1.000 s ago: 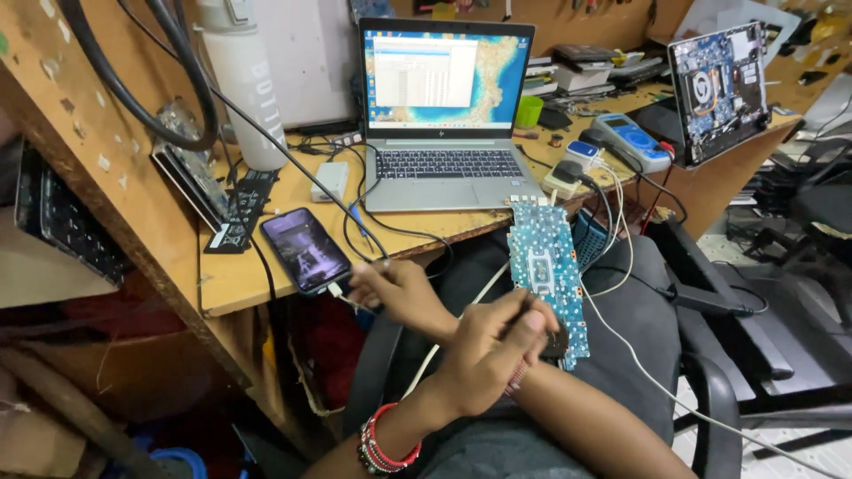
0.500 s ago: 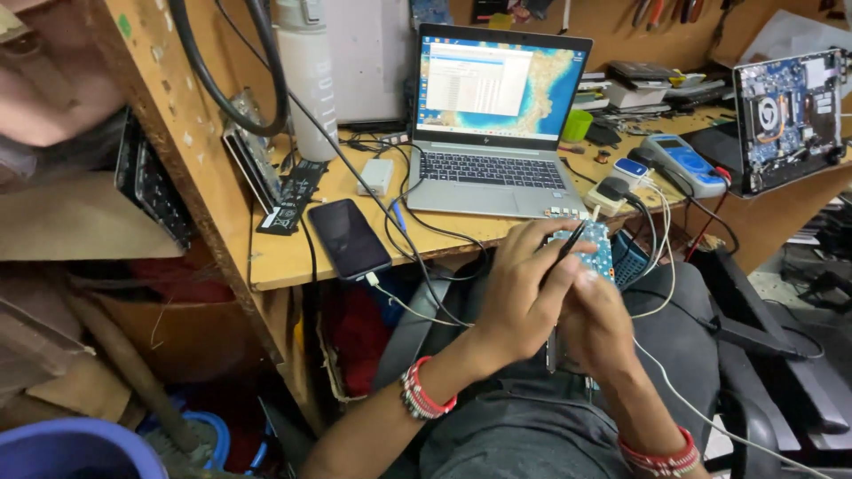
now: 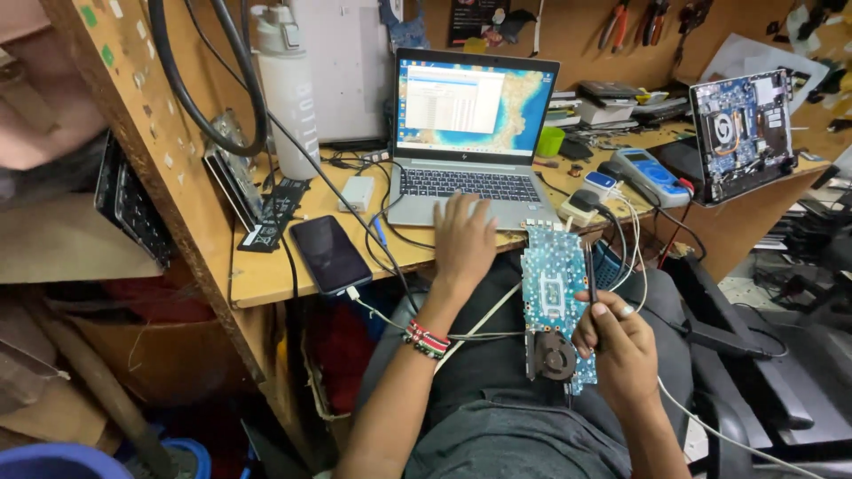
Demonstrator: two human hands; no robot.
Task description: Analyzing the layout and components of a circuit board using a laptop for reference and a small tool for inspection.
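My left hand [image 3: 464, 241] lies flat on the palm rest of the open silver laptop [image 3: 470, 146], fingers spread, holding nothing. My right hand [image 3: 617, 341] grips a thin black probe [image 3: 589, 270] whose tip points up over a blue circuit board [image 3: 555, 288]. The board rests on my lap, leaning against the desk edge, with a round fan [image 3: 552, 355] at its lower end. A white wire [image 3: 710, 421] trails from my right hand toward the lower right.
A black phone [image 3: 330, 253] lies on the wooden desk [image 3: 266, 275] left of the laptop, cabled. A white bottle [image 3: 288, 98], a multimeter [image 3: 652, 173], a green cup [image 3: 550, 140] and an opened laptop base [image 3: 741, 133] stand on the desk. An office chair [image 3: 754, 372] is at right.
My left hand has left the circuit board and moved up onto the laptop. My right hand now holds the probe alone at the board's right side. The view shifted right.
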